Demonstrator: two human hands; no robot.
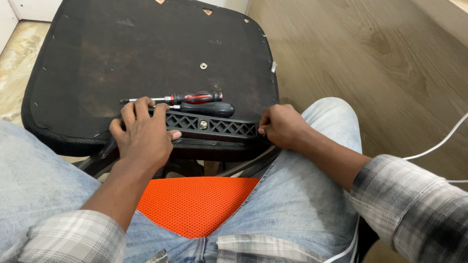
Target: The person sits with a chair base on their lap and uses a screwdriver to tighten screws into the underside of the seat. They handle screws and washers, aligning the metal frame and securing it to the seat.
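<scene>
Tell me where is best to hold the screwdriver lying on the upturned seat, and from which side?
Probably the red-and-black handle of the screwdriver, taken from above at its right end: it lies flat on the upturned seat, and the left hand covers part of its thin shaft.
</scene>
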